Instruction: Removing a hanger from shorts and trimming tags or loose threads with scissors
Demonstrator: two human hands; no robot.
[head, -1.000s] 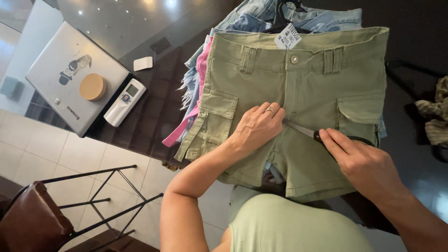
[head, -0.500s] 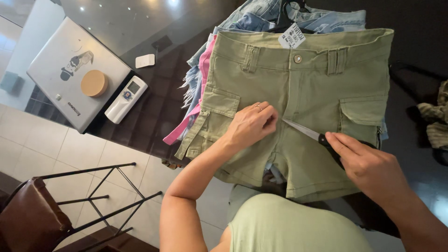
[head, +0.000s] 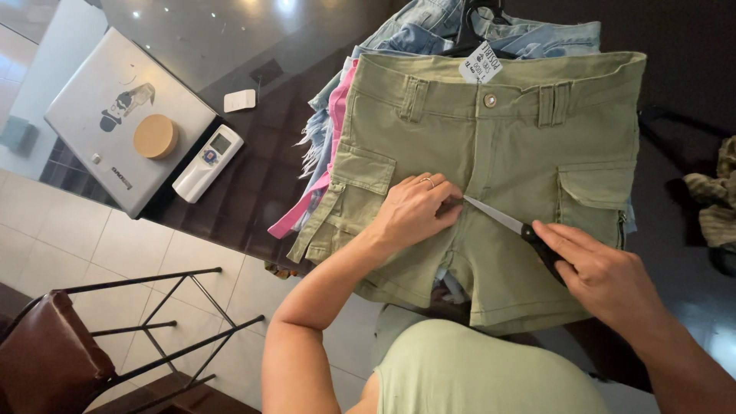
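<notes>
While the left hand [head: 418,211] presses closed fingers on the fly, olive cargo shorts [head: 498,176] lie flat atop a clothes pile on the dark bench [head: 230,192], tagged, button shut; the right hand [head: 602,276] grips a knife [head: 510,225], tip at the fly.

A dark, glossy surface [head: 230,46] carried everything. On its left lay a closed silver laptop [head: 126,115] with a round wooden coaster [head: 156,136] resting on its lid. Just right of the laptop lay a white remote control [head: 208,162], and farther off a small white rectangular pad [head: 240,100]. To the right, a stack of denim and pink shorts [head: 337,146] lay under olive green cargo shorts [head: 498,161].
</notes>
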